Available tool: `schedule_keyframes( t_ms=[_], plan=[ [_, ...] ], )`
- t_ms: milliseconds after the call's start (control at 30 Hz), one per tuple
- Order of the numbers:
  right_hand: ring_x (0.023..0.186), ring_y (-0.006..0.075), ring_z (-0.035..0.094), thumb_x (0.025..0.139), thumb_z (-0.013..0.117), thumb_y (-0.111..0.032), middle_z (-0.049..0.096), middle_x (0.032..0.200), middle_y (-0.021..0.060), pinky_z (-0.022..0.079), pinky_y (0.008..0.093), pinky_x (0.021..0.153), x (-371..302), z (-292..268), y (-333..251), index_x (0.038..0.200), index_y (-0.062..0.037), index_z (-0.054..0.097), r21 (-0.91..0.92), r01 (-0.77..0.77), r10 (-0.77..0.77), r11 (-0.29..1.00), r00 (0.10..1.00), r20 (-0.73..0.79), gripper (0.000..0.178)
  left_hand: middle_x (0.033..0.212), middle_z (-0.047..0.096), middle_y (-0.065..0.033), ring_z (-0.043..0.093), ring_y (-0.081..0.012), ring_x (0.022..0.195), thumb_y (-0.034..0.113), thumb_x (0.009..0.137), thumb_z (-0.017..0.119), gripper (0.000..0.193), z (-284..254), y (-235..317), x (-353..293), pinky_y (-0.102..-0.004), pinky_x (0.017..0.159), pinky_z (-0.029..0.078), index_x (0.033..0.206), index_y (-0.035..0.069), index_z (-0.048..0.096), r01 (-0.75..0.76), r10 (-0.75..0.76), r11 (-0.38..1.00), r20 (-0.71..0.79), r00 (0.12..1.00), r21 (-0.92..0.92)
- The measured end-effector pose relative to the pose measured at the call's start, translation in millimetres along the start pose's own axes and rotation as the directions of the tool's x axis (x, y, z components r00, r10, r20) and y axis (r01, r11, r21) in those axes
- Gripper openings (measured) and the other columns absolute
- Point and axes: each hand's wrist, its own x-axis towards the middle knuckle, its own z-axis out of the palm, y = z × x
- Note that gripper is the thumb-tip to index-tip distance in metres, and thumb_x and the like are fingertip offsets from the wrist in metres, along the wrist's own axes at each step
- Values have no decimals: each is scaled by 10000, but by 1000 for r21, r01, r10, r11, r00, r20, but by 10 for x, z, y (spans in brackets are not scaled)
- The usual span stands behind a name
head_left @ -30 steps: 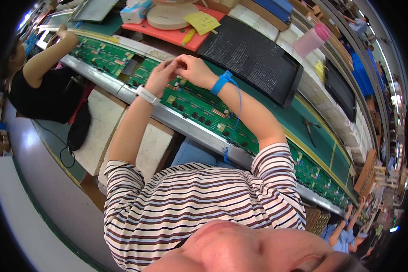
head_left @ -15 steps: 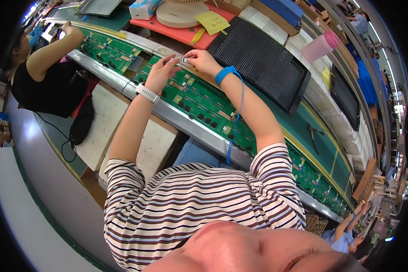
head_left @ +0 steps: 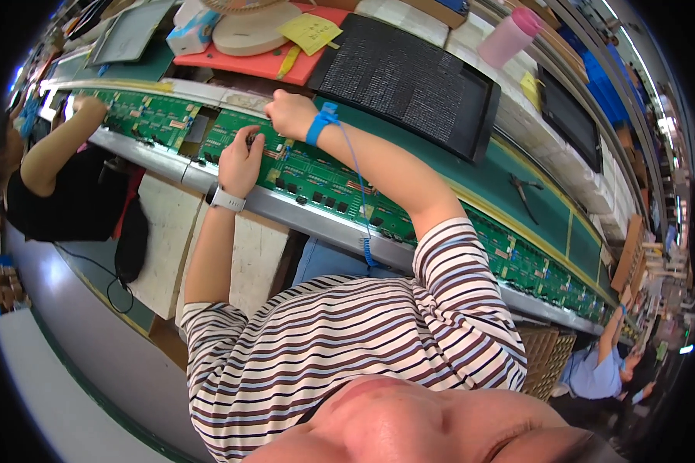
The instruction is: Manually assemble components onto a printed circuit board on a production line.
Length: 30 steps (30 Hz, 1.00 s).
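Observation:
My left hand [head_left: 241, 163] is low over a green circuit board [head_left: 328, 184], its fingers curled together. A small dark thing shows at its fingertips, too small to name; it may be a part on the board. Farther back and to the right, my right hand [head_left: 289, 116] is closed in a pinch at the board's far edge, and what it may hold is hidden. A blue wrist strap [head_left: 322, 123] with a coiled cord is on my right wrist. Other populated green boards [head_left: 148, 116] lie in line along the metal rail [head_left: 274, 208].
Behind my right hand lies a black tray [head_left: 483, 108] of small dark parts. Left of it, a red board [head_left: 208, 60] carries a white reel [head_left: 255, 31] and a yellow note [head_left: 310, 32]. Pliers [head_left: 525, 199] rest on the green mat. A co-worker's arm [head_left: 58, 150] reaches in at left.
My hands, close together in the air before, have come apart. The left has dropped nearer the board with its fingers curled in. The whole view has also shifted.

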Motion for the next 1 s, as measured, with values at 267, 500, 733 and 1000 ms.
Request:
schedule_keyframes(
  t_ms=[267,500,733,1000],
  plan=[
    [726,333,626,690,520,-209,611,779,218,514,433,601,41,59,149,748,-62,674,-111,42,-42,993,999,3,220,918,635,-120,588,-297,876,273,866,473,270,130,96,-105,-490,965,278,1040,81,548,-169,115,876,143,983,453],
    [667,295,620,627,592,-193,633,693,139,508,413,544,165,410,-131,696,-75,675,-123,165,-176,979,980,-94,160,988,630,-101,580,-280,939,299,896,425,308,33,79,-237,-486,980,238,1077,76,536,-176,107,834,160,981,523],
    [717,232,638,695,571,-213,658,766,82,495,413,492,110,410,1,766,-128,692,-230,94,-102,969,994,-27,164,944,629,-126,583,-301,881,300,887,439,301,171,149,-95,-440,899,335,1007,53,562,-154,54,852,209,976,501],
    [762,246,635,710,562,-205,658,808,77,499,400,518,-48,387,10,763,-113,693,-256,77,-88,964,996,-33,168,874,614,-190,563,-360,805,285,865,468,302,226,65,-104,-445,698,425,974,26,577,-223,125,901,271,955,373]
  ],
)
